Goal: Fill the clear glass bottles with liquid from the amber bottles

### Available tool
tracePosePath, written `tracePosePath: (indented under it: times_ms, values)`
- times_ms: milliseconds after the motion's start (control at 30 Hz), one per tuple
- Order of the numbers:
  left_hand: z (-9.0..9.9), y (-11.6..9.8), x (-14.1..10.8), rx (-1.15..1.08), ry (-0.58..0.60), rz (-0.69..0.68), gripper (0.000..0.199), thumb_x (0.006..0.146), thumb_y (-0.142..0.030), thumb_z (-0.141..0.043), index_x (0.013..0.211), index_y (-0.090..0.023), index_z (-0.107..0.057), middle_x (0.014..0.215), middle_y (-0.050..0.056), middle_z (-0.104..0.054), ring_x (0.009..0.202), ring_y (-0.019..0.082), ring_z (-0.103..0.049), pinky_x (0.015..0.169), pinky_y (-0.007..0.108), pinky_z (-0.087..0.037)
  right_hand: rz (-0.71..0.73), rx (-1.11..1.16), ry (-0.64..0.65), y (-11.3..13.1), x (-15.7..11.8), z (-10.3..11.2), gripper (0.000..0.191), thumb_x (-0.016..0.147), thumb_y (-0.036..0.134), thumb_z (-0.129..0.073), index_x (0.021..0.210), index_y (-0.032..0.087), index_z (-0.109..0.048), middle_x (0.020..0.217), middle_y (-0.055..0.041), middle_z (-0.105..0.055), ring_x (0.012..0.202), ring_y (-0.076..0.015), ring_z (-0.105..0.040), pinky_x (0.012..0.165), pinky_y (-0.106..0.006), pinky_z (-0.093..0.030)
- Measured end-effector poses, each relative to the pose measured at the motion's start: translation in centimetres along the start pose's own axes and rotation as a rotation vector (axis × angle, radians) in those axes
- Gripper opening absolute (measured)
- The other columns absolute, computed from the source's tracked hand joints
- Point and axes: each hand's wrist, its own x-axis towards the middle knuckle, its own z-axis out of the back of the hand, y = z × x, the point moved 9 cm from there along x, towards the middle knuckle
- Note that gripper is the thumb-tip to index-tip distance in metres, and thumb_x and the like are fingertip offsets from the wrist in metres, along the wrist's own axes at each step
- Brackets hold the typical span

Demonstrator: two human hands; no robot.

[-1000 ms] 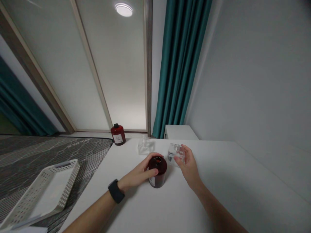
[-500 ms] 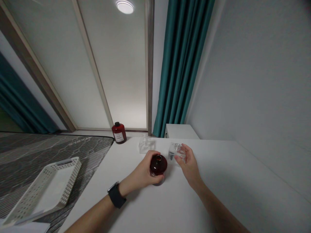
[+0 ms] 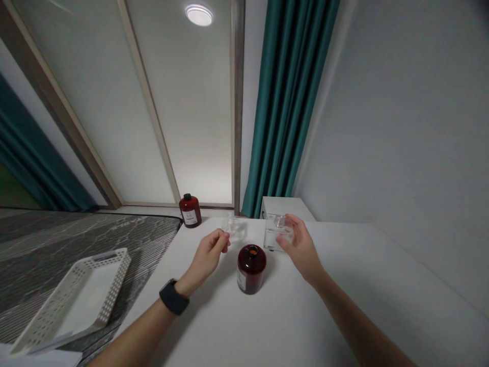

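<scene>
Dark red, a round bottle [image 3: 252,270] stands near you. Your right hand [image 3: 303,247] grips a clear bottle [image 3: 271,237], farther right; I can't tell if your left hand [image 3: 209,251] holds the left glass bottle [image 3: 237,229].

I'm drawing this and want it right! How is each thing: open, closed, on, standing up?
Front brown bottle: uncapped, upright
Red bottle: black cap on, upright
Right-hand clear glass bottle: held, upright; can't tell if open
Left-hand clear glass bottle: partly hidden; can't tell if touched
Left hand: fingers curled
Right hand: gripping
Watch: strapped on
Round light: on
Right teal curtain: gathered
</scene>
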Motion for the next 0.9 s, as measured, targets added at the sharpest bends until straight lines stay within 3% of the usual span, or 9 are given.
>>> tracePosePath:
  times_ms: [67, 133, 200, 267, 367, 467, 633, 800, 900]
  values:
    - [-0.7, -0.7, 0.6, 0.003, 0.026, -0.014, 0.041, 0.098, -0.048, -0.047, 0.071, -0.019, -0.056, 0.065, -0.001, -0.053, 0.066, 0.017, -0.052, 0.067, 0.029, -0.042, 0.033, 0.028, 0.068, 1.3, 0.6, -1.2, 0.062, 0.076, 0.035, -0.076, 0.127, 0.029, -0.042, 0.130, -0.0104, -0.056, 0.126, -0.0284, -0.055, 0.105, -0.051, -0.048]
    - [-1.6, -1.4, 1.2, -0.039, 0.083, -0.019, 0.035, 0.100, -0.046, -0.044, 0.092, -0.018, -0.063, 0.075, 0.001, -0.060, 0.076, 0.019, -0.058, 0.074, 0.031, -0.045, 0.053, 0.071, 0.146, 2.4, 0.9, -2.6, 0.064, 0.076, 0.036, -0.078, 0.127, 0.031, -0.039, 0.133, -0.0093, -0.053, 0.132, -0.0272, -0.051, 0.108, -0.050, -0.047]
    - [-2.6, -1.9, 1.6, -0.094, 0.175, 0.008, 0.037, 0.102, -0.046, -0.040, 0.120, -0.019, -0.058, 0.090, 0.004, -0.065, 0.088, 0.021, -0.061, 0.080, 0.034, -0.047, 0.067, 0.109, 0.220, 3.2, 1.1, -4.0, 0.067, 0.076, 0.037, -0.079, 0.128, 0.032, -0.038, 0.138, -0.0093, -0.049, 0.138, -0.0265, -0.045, 0.111, -0.049, -0.043]
    - [-3.4, -2.4, 1.8, -0.111, 0.257, 0.042, 0.043, 0.103, -0.047, -0.038, 0.135, -0.021, -0.050, 0.107, 0.007, -0.066, 0.096, 0.023, -0.061, 0.086, 0.036, -0.048, 0.080, 0.131, 0.276, 3.8, 1.2, -5.0, 0.069, 0.076, 0.039, -0.081, 0.129, 0.032, -0.037, 0.143, -0.0098, -0.045, 0.143, -0.0266, -0.040, 0.115, -0.050, -0.039]
    - [-3.7, -3.5, 2.1, -0.127, 0.298, 0.054, 0.044, 0.102, -0.046, -0.042, 0.138, -0.021, -0.050, 0.121, 0.009, -0.064, 0.105, 0.024, -0.059, 0.091, 0.039, -0.047, 0.088, 0.139, 0.331, 4.1, 1.1, -6.0, 0.071, 0.076, 0.041, -0.082, 0.131, 0.032, -0.038, 0.146, -0.0103, -0.044, 0.142, -0.0273, -0.041, 0.117, -0.052, -0.035]
    - [-3.7, -4.3, 2.3, -0.189, 0.304, 0.048, 0.044, 0.099, -0.042, -0.050, 0.136, -0.018, -0.051, 0.113, 0.009, -0.066, 0.112, 0.027, -0.058, 0.093, 0.040, -0.049, 0.054, 0.146, 0.396, 4.0, 0.9, -6.6, 0.074, 0.078, 0.042, -0.080, 0.137, 0.032, -0.036, 0.146, -0.0103, -0.045, 0.136, -0.0270, -0.048, 0.116, -0.051, -0.037]
    - [-3.2, -4.0, 2.7, -0.266, 0.259, -0.007, 0.048, 0.093, -0.039, -0.060, 0.135, -0.018, -0.047, 0.113, 0.010, -0.066, 0.114, 0.028, -0.059, 0.095, 0.042, -0.050, -0.075, 0.097, 0.440, 2.6, 0.4, -6.3, 0.073, 0.088, 0.048, -0.068, 0.149, 0.035, -0.028, 0.158, -0.0103, -0.032, 0.145, -0.0283, -0.036, 0.118, -0.053, -0.032]
    - [-2.6, -3.0, 2.9, -0.181, 0.233, -0.126, 0.060, 0.090, -0.039, -0.066, 0.140, -0.019, -0.041, 0.123, 0.015, -0.062, 0.113, 0.030, -0.060, 0.097, 0.047, -0.049, -0.099, 0.139, 0.388, 1.3, 0.2, -5.7, 0.060, 0.088, 0.046, -0.068, 0.138, 0.032, -0.038, 0.141, -0.0130, -0.051, 0.130, -0.0269, -0.054, 0.111, -0.051, -0.043]
    - [-2.4, -2.9, 2.7, -0.098, 0.246, -0.202, 0.065, 0.089, -0.037, -0.067, 0.143, -0.018, -0.037, 0.127, 0.017, -0.061, 0.118, 0.031, -0.059, 0.103, 0.051, -0.046, -0.047, 0.120, 0.401, 1.1, 0.1, -5.8, 0.059, 0.087, 0.042, -0.070, 0.136, 0.031, -0.039, 0.137, -0.0127, -0.055, 0.127, -0.0262, -0.057, 0.110, -0.050, -0.045]
